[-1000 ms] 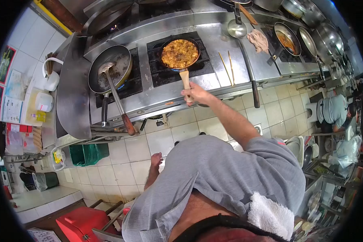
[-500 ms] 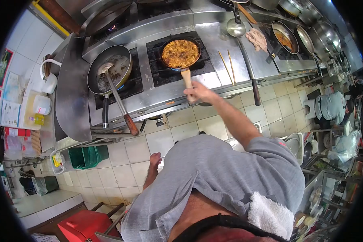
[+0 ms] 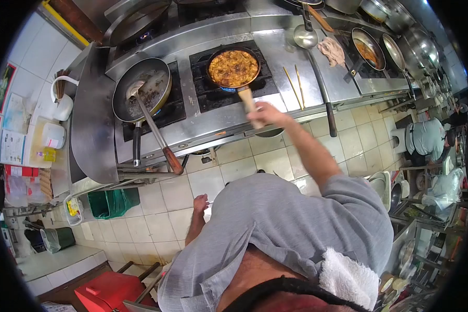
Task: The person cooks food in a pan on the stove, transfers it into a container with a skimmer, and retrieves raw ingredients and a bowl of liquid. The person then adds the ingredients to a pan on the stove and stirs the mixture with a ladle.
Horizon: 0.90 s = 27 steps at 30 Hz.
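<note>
My right hand (image 3: pixel 267 114) is wrapped round the pale wooden handle (image 3: pixel 247 99) of a small round pan (image 3: pixel 210 73). Browned, chunky food (image 3: pixel 234 67) fills the pan, which sits over a blue flame on the middle burner. Low beside my body hangs my left hand (image 3: pixel 200 203), its fingers loosely curled; whether anything is in them is too small to tell. To the left, a larger pan (image 3: pixel 153 75) stands on its own burner with a long-handled ladle (image 3: pixel 153 127) resting in it. A pair of chopsticks (image 3: pixel 299 87) lies on the steel counter right of the small pan.
A second ladle (image 3: pixel 321 86) lies across the counter, near a crumpled cloth (image 3: pixel 332 51). Farther right is a pan (image 3: pixel 368 49) with orange food. A green-lined bin (image 3: pixel 112 202) and a red box (image 3: pixel 112 290) are at the left. Another person (image 3: pixel 426 138) is at the far right.
The small pan has shifted slightly right, its handle end swinging right with my right hand on it. My left hand has hardly moved.
</note>
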Each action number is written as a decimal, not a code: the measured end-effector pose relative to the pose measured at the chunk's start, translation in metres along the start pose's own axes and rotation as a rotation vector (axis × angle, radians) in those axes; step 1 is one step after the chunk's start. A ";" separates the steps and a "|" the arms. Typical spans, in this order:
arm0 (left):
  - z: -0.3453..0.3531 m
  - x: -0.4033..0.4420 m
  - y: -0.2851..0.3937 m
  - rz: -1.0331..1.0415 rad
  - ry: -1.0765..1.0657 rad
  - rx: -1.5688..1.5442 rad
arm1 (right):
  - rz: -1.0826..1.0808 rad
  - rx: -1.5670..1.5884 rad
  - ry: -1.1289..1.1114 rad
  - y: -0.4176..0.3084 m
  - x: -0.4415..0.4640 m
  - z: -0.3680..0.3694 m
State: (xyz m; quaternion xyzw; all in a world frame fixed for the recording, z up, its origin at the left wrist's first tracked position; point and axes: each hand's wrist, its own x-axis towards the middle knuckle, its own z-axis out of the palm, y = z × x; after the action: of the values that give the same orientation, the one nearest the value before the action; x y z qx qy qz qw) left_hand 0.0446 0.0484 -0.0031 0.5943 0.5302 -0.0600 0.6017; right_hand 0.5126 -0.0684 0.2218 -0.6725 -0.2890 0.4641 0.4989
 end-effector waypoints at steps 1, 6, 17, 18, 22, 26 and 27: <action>-0.001 -0.001 0.004 0.008 0.010 -0.003 | -0.019 -0.096 0.081 -0.018 -0.015 -0.028; 0.008 -0.006 0.013 -0.169 0.083 -0.182 | 0.045 -0.195 0.217 -0.016 -0.004 -0.041; 0.011 -0.008 0.022 -0.166 0.074 -0.229 | 0.029 0.150 0.109 -0.033 -0.016 0.033; 0.009 -0.008 0.020 -0.187 0.040 -0.167 | 0.005 0.267 0.135 -0.035 -0.023 0.045; 0.007 0.001 0.029 -0.160 0.020 -0.148 | -0.024 -0.051 0.004 -0.005 -0.017 -0.032; 0.010 0.005 0.023 -0.158 0.033 -0.184 | 0.003 -0.334 0.318 -0.009 -0.014 -0.089; 0.010 0.005 0.021 -0.183 0.044 -0.162 | 0.022 -0.304 0.221 -0.016 -0.014 -0.069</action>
State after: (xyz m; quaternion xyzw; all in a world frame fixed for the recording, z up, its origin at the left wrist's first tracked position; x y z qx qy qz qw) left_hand 0.0671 0.0495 0.0047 0.4938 0.5984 -0.0586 0.6281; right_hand 0.5715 -0.1033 0.2462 -0.7901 -0.2920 0.3439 0.4151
